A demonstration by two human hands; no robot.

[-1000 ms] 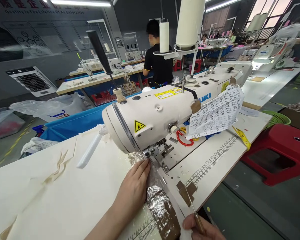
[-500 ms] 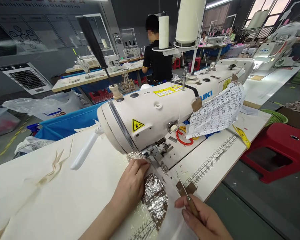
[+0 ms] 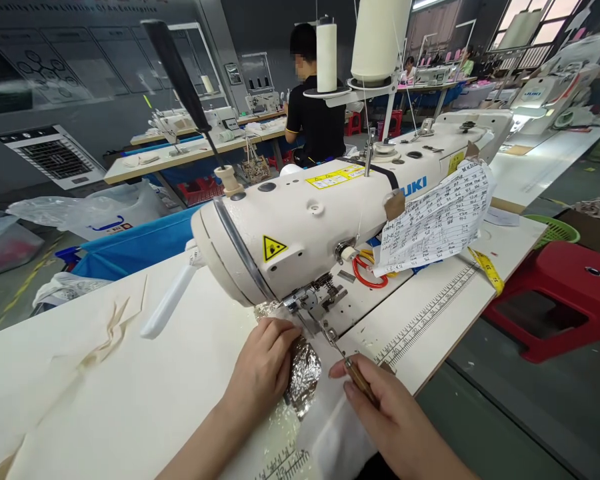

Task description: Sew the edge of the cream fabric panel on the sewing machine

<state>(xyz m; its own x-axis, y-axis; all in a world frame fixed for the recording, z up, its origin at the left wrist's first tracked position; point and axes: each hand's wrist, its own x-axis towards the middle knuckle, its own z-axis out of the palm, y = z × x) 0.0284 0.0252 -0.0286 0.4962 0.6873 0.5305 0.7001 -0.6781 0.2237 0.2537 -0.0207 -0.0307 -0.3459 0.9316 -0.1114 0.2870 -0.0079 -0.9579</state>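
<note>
A white sewing machine (image 3: 310, 227) lies across the cream table (image 3: 105, 373). My left hand (image 3: 265, 367) is curled, fingertips pressing cream fabric (image 3: 325, 433) and a crinkled shiny silver piece (image 3: 304, 375) just before the presser foot (image 3: 313, 308). My right hand (image 3: 395, 420) pinches a thin pointed tool with a brown wooden handle (image 3: 360, 381); its metal tip reaches toward the needle area.
A paper sheet with handwritten numbers (image 3: 437, 220) is taped to the machine, red-handled scissors (image 3: 367, 270) beneath it. A yellow tape measure (image 3: 487, 267) hangs off the table edge. A red stool (image 3: 565, 293) and green basket (image 3: 555, 230) stand right. Another person (image 3: 315, 113) sits behind.
My right hand has come up from the lower edge toward the presser foot with the tool. The silver piece has slid forward under my left hand, which curled more.
</note>
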